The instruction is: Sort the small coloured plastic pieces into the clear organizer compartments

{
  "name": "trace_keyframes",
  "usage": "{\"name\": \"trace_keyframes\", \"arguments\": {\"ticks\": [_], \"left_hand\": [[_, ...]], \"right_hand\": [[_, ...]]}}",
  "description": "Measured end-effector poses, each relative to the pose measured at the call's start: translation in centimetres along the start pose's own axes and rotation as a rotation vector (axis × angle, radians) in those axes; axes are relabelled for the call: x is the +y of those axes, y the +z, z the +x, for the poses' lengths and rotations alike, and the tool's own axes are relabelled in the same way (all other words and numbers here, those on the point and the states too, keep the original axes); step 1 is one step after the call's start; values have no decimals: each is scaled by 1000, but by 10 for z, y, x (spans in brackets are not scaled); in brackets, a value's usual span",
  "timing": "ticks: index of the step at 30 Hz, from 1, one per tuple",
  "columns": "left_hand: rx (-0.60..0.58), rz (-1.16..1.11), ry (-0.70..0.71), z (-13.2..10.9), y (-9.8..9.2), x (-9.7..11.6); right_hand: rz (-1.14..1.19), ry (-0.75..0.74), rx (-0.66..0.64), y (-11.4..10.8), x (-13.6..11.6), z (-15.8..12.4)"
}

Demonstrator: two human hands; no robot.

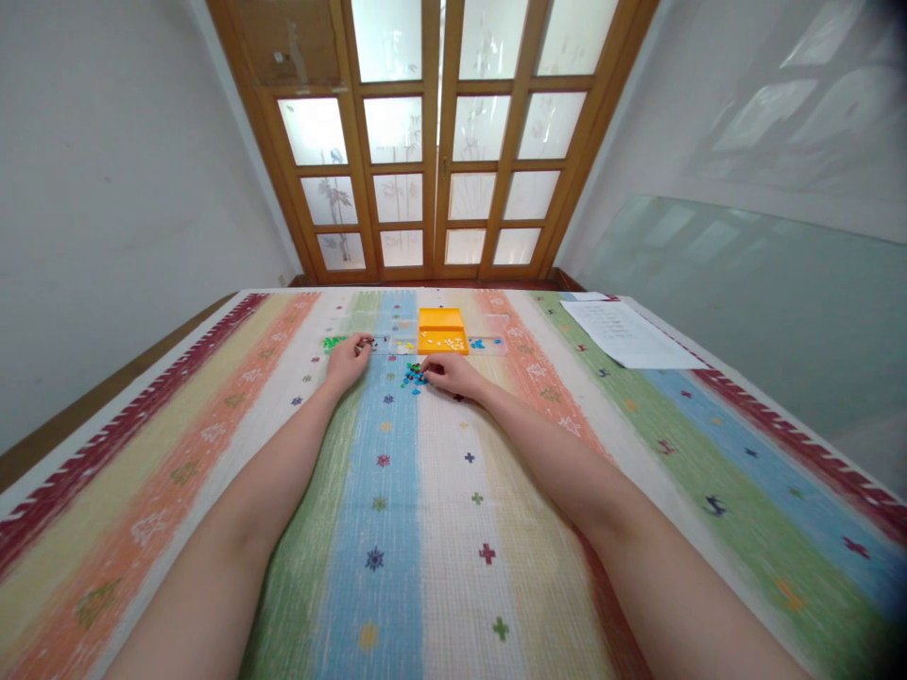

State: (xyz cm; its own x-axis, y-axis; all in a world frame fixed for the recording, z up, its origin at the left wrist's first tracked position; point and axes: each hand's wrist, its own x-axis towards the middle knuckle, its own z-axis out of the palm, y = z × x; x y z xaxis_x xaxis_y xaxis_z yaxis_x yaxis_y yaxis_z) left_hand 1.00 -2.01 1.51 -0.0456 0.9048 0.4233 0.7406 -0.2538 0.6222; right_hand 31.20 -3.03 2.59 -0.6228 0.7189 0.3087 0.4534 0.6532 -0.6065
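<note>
A small pile of mixed pieces [414,378], mostly blue with some green and dark ones, lies on the cloth. My right hand [453,374] is at the pile's right edge, its fingers curled and fingertips together among the pieces; what they pinch is too small to make out. Over a clear box with dark pieces [381,341] is my left hand [347,363], fingers bent closed, their contents hidden. Green pieces [334,343] sit to its left. Yellow pieces [404,348] are in a clear box, white pieces in an orange case [443,316], and blue pieces [478,344] in the clear box at right.
A striped, patterned cloth [383,586] covers the table. Printed paper sheets [630,335] lie at the far right. Beyond the table stand wood-framed glass doors [439,142], and a glass panel [744,312] leans along the right wall.
</note>
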Motion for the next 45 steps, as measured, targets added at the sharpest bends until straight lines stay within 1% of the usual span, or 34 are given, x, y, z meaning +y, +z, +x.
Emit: {"name": "trace_keyframes", "arguments": {"ticks": [5,7,9,12,16,20,22,24,27,30,34,37,40,45], "left_hand": [[-90,59,75,-3,1,7],[-109,78,77,-4,1,9],[-122,87,89,-5,2,10],[-137,88,113,-5,2,12],[-161,84,112,-7,2,15],[-184,90,130,-8,1,18],[-190,94,140,-8,1,18],[-195,100,152,-8,2,18],[-212,115,174,-8,3,19],[-230,126,178,-9,3,20],[-252,103,189,-9,2,22],[-286,59,218,-9,3,23],[-364,26,247,-10,3,27],[-574,-38,267,-14,2,39]], "right_hand": [[72,24,-18,-2,-2,-1],[58,21,18,-1,1,0],[36,14,106,-3,7,2],[27,42,279,-11,21,4],[44,191,478,-32,41,3],[-55,337,635,-52,61,-3],[-104,396,722,-58,72,-7],[-150,452,779,-62,83,-11],[-173,525,797,-65,97,-15],[-166,553,798,-66,103,-16],[-181,563,813,-65,100,-15],[-183,533,810,-62,96,-13],[-182,498,797,-60,90,-13],[-175,468,758,-58,79,-13]]}}
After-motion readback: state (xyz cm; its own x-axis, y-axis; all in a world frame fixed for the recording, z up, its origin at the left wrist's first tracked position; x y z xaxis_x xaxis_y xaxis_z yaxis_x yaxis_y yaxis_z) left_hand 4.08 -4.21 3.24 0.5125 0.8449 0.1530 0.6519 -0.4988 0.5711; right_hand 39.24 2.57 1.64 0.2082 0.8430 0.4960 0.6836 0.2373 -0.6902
